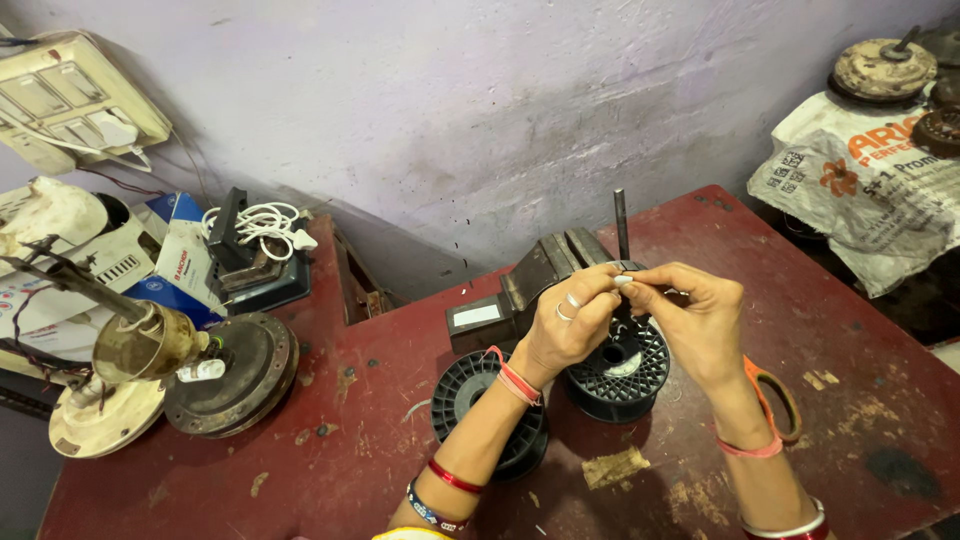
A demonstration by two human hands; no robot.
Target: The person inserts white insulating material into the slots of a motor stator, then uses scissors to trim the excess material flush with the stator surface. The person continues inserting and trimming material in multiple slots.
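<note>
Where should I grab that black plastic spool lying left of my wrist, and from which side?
Grip the black spool by its round rim, coming from the left. It lies flat on the red table, flange up, and the left hand's forearm crosses its right side.

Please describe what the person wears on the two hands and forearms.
Both forearms are bare, with no sleeves. The left hand has two silver rings, a pink band at the wrist, and red and dark blue patterned bangles lower on the forearm. The right hand has a pink wrist band and white and red bangles near the frame's bottom edge.
</note>
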